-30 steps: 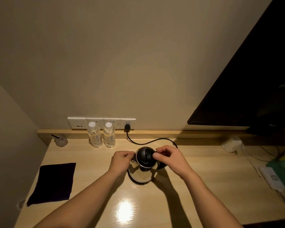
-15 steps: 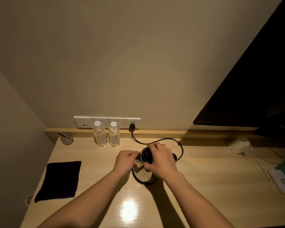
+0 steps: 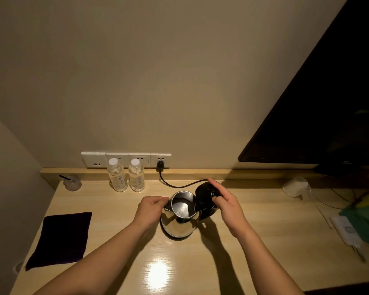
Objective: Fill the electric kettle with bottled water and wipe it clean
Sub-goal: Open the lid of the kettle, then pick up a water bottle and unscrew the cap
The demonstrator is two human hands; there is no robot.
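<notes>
Steel kettle (image 3: 180,218), polished, upright on its round base near the middle of the pale wooden desk (image 3: 115,209), mouth wide open and the inside looking dry and empty. Black lid (image 3: 203,195) swung up and back on its hinge at the right of the mouth, kept there by the right hand (image 3: 228,206): fingers curled over the lid's far edge and the handle top, closed on it, presumably to stop it dropping shut while water goes in. Left hand (image 3: 151,209) bunched at the spout side, fingers closed in a pinch on the rim by the spout, most likely steadying the body against the pull of the lid.

Two clear water bottles (image 3: 126,177) standing side by side at the far edge, white caps on, just left of the kettle and within easy reach for the pour not yet begun. Black cord (image 3: 179,185) running from the plug (image 3: 160,166) in the wall socket strip (image 3: 126,159) round behind the kettle, so the base is likely live already. Dark cloth (image 3: 61,239) laid flat at the near left, well apart, apparently waiting for the wipe.

Small printed labels on both bottles, pale with a few dark marks; too small to read, no brand to be made out. No legible writing on kettle or sockets.
</notes>
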